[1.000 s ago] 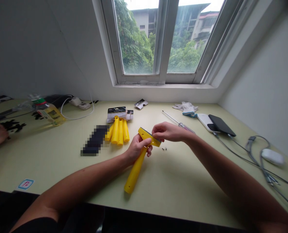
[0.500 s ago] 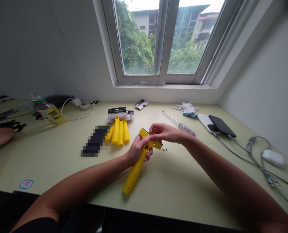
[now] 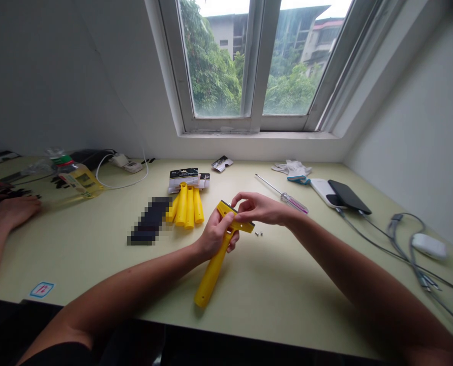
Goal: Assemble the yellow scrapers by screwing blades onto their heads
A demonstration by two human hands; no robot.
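Note:
A yellow scraper [image 3: 213, 274] slants over the table, its wide head up and its handle pointing down toward me. My left hand [image 3: 214, 235] is closed round it just below the head, with the thumb on the head's face. My right hand [image 3: 259, 207] bends over the head's far edge, thumb and fingertips pinched together; whatever they hold is too small or hidden to make out. A dark strip runs along that edge. Two small screws [image 3: 259, 234] lie on the table just right of the head.
More yellow scrapers [image 3: 190, 206] in card packaging lie beyond my left hand, beside a pixelated dark patch [image 3: 150, 221]. A screwdriver [image 3: 293, 202], gloves [image 3: 293, 170], phone [image 3: 350, 197] and cables [image 3: 396, 239] are right. Left are a bottle [image 3: 79, 178] and another person's hand [image 3: 20, 209].
The scraper head has shifted slightly left and tilted a little in my left hand. My right fingers have curled more at its edge. The other person's hand has moved right.

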